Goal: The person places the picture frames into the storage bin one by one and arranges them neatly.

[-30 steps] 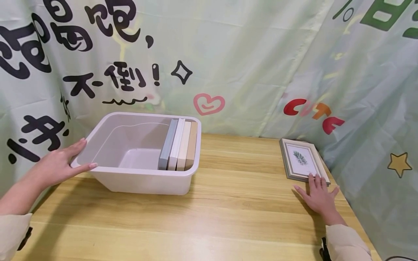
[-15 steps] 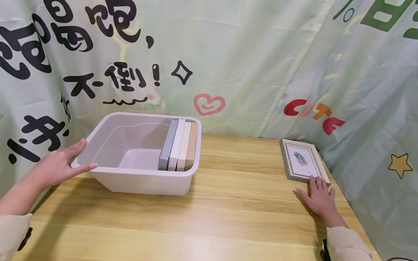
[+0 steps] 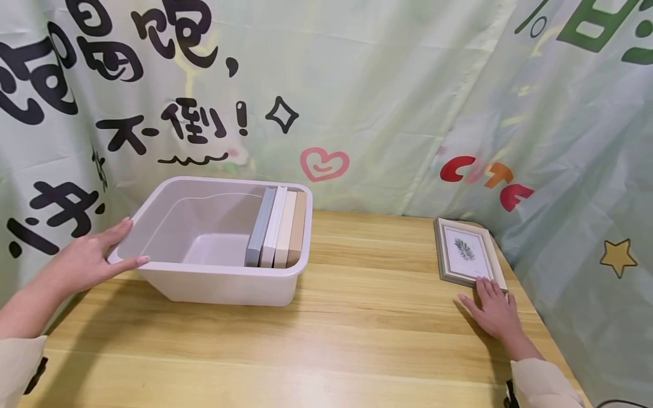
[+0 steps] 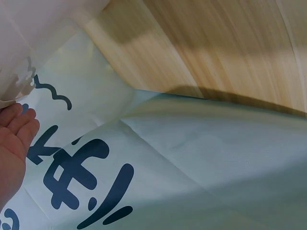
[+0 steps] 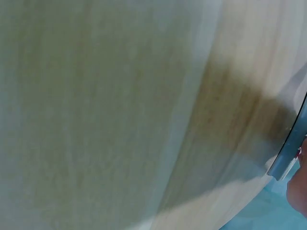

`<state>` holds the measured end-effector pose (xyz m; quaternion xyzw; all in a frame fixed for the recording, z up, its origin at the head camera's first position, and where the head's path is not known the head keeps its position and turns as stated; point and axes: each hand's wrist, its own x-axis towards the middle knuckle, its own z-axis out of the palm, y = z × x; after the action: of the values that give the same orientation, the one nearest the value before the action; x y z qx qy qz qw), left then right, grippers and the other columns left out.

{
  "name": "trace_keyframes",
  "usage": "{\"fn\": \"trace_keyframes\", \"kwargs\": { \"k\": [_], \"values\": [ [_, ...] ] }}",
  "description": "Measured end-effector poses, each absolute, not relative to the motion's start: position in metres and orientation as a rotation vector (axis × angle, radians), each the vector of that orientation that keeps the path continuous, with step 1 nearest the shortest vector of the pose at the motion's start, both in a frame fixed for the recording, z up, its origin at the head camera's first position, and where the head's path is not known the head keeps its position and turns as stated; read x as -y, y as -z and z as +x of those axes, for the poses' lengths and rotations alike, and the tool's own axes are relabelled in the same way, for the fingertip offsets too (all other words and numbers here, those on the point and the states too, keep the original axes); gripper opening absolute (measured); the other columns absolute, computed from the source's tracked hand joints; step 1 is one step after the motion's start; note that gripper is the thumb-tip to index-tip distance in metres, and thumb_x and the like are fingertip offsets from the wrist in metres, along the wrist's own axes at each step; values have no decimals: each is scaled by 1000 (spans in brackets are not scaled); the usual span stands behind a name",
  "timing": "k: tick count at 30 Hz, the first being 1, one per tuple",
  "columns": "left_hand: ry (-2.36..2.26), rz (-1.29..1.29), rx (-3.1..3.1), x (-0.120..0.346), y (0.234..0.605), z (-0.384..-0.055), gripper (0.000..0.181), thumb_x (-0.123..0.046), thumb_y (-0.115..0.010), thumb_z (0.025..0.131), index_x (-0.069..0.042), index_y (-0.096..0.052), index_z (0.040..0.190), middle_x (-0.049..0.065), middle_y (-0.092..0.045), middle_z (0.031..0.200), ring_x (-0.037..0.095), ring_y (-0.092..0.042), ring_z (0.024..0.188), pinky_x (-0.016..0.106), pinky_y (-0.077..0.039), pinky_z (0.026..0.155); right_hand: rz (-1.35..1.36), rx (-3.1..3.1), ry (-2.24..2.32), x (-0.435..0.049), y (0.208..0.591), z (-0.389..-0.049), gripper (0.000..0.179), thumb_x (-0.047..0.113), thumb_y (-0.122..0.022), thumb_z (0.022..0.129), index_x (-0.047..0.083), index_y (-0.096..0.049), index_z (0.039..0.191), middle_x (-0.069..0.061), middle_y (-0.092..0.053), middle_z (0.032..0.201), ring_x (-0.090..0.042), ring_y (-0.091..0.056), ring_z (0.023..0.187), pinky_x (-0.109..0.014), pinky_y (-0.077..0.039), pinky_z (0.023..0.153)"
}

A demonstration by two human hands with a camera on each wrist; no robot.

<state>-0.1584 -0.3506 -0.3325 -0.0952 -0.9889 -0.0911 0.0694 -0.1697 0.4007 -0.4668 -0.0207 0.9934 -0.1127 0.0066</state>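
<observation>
A lilac-grey plastic bin (image 3: 214,269) stands on the table's left. My left hand (image 3: 89,258) grips its left corner, thumb over the rim and fingers under it; in the left wrist view the fingers (image 4: 24,127) reach beneath the rim. Upright against the bin's right wall stand several flat slabs (image 3: 278,229) in blue-grey, white, cream and tan, whose kind is unclear. At the far right lies a beige and grey picture frame (image 3: 465,252) with a leaf print. My right hand (image 3: 494,317) rests extended fingers on its near edge. The right wrist view catches only the frame's edge (image 5: 290,148).
Wood-grain tabletop (image 3: 367,294) stretches between bin and frame. A pale green printed cloth (image 3: 388,113) hangs behind and along both sides, close to the frame and the bin. A dark cable (image 3: 619,403) shows at bottom right.
My right hand has drawn back slightly towards me, its fingers closer together, still touching the frame. The view has shifted a little. The left hand and bin have stayed put.
</observation>
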Motion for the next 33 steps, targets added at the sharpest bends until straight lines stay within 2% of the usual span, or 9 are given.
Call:
{"fn": "trace_keyframes", "kwargs": {
  "k": [10, 15, 33],
  "values": [
    [270, -291, 2974, 350, 333, -158, 88, -48, -64, 80, 0, -26, 144, 30, -34, 140, 61, -42, 111, 66, -39, 82, -169, -3127, 293, -394, 462, -165, 74, 47, -32, 98, -15, -29, 137, -38, -31, 138, -53, -27, 128, -66, -14, 101],
    [271, -294, 2974, 351, 333, -158, 89, -48, -64, 80, 0, -25, 144, 30, -33, 141, 61, -41, 111, 66, -39, 82, -223, -3167, 267, -388, 463, -162, 69, 43, -36, 97, -15, -35, 135, -37, -36, 136, -52, -33, 126, -66, -18, 101],
    [268, -300, 2978, 351, 333, -158, 88, -48, -63, 81, 0, -25, 144, 29, -32, 142, 61, -40, 112, 66, -39, 83, -380, -3256, 307, -366, 468, -158, 60, 37, -47, 94, -11, -44, 131, -30, -43, 136, -47, -39, 125, -65, -21, 101]
  ]
}}
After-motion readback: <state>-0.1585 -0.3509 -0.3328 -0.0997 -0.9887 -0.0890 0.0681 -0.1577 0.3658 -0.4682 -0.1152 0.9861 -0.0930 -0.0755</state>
